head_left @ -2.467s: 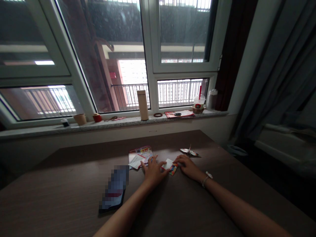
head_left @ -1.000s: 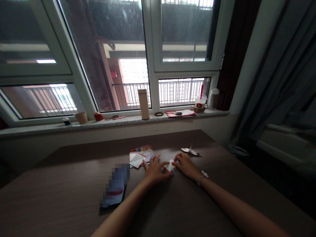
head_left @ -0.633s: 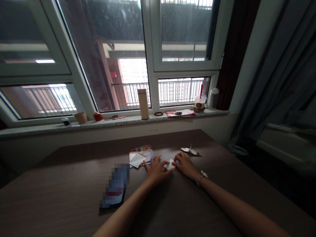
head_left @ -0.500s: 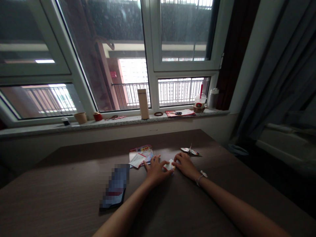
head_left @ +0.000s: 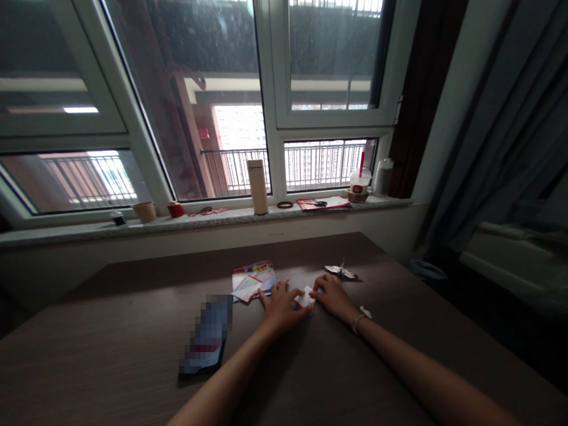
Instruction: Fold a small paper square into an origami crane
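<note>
A small white and red piece of folded paper [head_left: 304,297] lies on the brown table between my two hands. My left hand [head_left: 283,306] has its thumb and index finger on the paper's left side and near edge, the other fingers spread on the table. My right hand [head_left: 332,296] has its fingertips together at the paper's right edge, fingers bent. Just beyond my right hand sits a folded paper crane [head_left: 343,271]. Left of my left hand are loose printed papers [head_left: 247,288], and nearer to me a dark phone [head_left: 207,334] lies flat.
The table [head_left: 133,313] reaches toward a window sill [head_left: 213,219]. On the sill stand a beige flask [head_left: 258,188], a paper cup [head_left: 145,212], a red spool [head_left: 176,209], a plastic cup with a straw [head_left: 359,180], and scissors [head_left: 320,203] on red papers.
My hands have barely moved. The small paper between them has shifted very slightly, and its near corner looks a little different.
</note>
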A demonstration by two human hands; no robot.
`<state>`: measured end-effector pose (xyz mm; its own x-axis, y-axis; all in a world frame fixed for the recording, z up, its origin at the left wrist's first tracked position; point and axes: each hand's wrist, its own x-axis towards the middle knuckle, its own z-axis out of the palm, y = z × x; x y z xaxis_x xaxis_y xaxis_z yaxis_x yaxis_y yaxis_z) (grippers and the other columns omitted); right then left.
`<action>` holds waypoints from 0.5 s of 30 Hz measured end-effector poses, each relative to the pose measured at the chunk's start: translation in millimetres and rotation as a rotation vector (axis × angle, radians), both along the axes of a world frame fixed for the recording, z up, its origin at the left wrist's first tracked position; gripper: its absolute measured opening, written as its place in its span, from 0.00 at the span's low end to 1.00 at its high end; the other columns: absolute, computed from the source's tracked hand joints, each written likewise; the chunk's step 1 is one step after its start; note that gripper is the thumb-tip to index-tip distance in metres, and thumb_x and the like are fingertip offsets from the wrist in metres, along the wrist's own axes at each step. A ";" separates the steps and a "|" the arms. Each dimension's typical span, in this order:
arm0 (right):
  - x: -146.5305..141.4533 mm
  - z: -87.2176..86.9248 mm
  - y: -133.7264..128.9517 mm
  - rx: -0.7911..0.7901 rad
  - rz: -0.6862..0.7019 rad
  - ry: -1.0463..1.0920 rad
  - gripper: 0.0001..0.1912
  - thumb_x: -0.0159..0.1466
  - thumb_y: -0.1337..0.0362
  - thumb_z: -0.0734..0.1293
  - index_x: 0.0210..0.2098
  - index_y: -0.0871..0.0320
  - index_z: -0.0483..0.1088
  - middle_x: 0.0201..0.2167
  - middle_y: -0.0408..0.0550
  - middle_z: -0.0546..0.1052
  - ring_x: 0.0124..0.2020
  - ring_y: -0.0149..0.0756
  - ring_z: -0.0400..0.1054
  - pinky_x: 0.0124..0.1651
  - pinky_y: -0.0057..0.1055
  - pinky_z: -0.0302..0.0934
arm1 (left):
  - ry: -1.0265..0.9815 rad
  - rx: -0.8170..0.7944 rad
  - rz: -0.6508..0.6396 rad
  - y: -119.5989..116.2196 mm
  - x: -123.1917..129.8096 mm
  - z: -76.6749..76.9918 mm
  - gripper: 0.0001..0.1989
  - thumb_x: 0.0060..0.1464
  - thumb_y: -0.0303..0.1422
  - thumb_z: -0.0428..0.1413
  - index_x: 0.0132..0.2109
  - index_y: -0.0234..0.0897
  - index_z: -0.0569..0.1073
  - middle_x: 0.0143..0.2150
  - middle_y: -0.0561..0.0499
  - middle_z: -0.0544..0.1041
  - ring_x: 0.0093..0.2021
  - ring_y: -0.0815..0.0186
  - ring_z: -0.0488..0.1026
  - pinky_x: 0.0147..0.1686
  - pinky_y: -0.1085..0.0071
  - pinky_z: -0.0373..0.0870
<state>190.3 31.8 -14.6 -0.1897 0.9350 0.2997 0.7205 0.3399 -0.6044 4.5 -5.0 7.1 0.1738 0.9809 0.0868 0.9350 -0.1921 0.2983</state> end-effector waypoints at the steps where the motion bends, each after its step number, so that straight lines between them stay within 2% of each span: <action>1: -0.1 0.0 0.0 0.000 -0.002 0.003 0.04 0.60 0.61 0.69 0.32 0.55 0.73 0.41 0.48 0.71 0.50 0.42 0.62 0.54 0.37 0.55 | 0.005 -0.002 -0.001 -0.1 0.0 0.3 0.26 0.51 0.58 0.53 0.54 0.56 0.73 0.70 0.46 0.56 0.70 0.45 0.46 0.60 0.27 0.30; 7: -1.6 0.3 -0.5 0.005 -0.009 0.004 0.04 0.60 0.61 0.69 0.31 0.55 0.72 0.41 0.47 0.70 0.49 0.42 0.62 0.54 0.36 0.55 | 0.012 0.010 0.002 -0.4 0.2 0.6 0.25 0.51 0.58 0.53 0.53 0.56 0.73 0.69 0.47 0.57 0.70 0.43 0.48 0.59 0.26 0.31; 15: -3.5 2.3 -3.4 0.008 -0.022 -0.030 0.05 0.60 0.60 0.69 0.32 0.55 0.72 0.42 0.47 0.70 0.49 0.42 0.61 0.53 0.36 0.55 | 0.020 0.013 -0.001 0.1 0.0 -0.1 0.24 0.50 0.57 0.55 0.52 0.57 0.73 0.70 0.47 0.57 0.70 0.46 0.48 0.59 0.27 0.31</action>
<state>186.7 28.4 -12.4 -0.1779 0.9365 0.3020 0.7458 0.3286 -0.5795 4.6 -4.9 7.1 0.1764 0.9797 0.0955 0.9407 -0.1963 0.2768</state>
